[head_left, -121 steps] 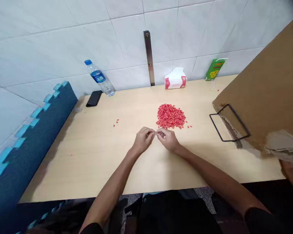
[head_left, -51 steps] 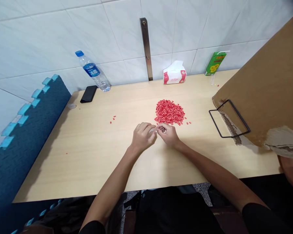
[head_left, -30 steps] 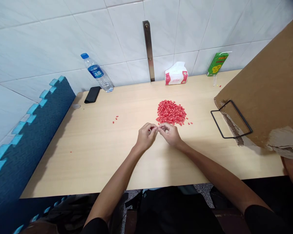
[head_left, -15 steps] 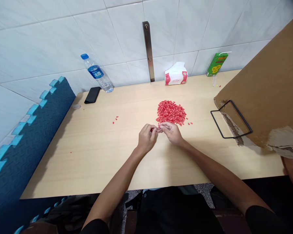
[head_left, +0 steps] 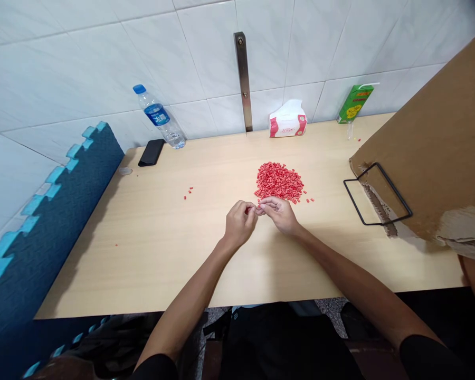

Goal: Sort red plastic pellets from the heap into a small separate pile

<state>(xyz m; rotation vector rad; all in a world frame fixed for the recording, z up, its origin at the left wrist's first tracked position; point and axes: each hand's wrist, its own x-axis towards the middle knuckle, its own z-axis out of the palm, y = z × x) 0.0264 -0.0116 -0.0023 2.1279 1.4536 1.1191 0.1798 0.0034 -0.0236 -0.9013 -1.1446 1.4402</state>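
Note:
A heap of small red pieces (head_left: pixel 280 181) lies on the light wooden table (head_left: pixel 162 248), with a few strays at its right edge. Just below the heap, my left hand (head_left: pixel 241 221) and my right hand (head_left: pixel 279 214) meet at the fingertips. Both are closed in a pinch. A bit of red shows between the fingertips of my right hand, by the heap's lower left edge. What the left fingers pinch is too small to make out. Several loose red pieces (head_left: pixel 189 192) lie further left.
At the back stand a water bottle (head_left: pixel 161 119), a tissue pack (head_left: pixel 288 120) and a green drink carton (head_left: pixel 355 104). A black phone (head_left: pixel 151 153) lies back left. Cardboard (head_left: pixel 427 142) and a black wire frame (head_left: pixel 364 203) are right; blue foam matting (head_left: pixel 63 221) borders the left.
The view has shifted slightly. Both hands remain together below the heap, with only slight finger movement.

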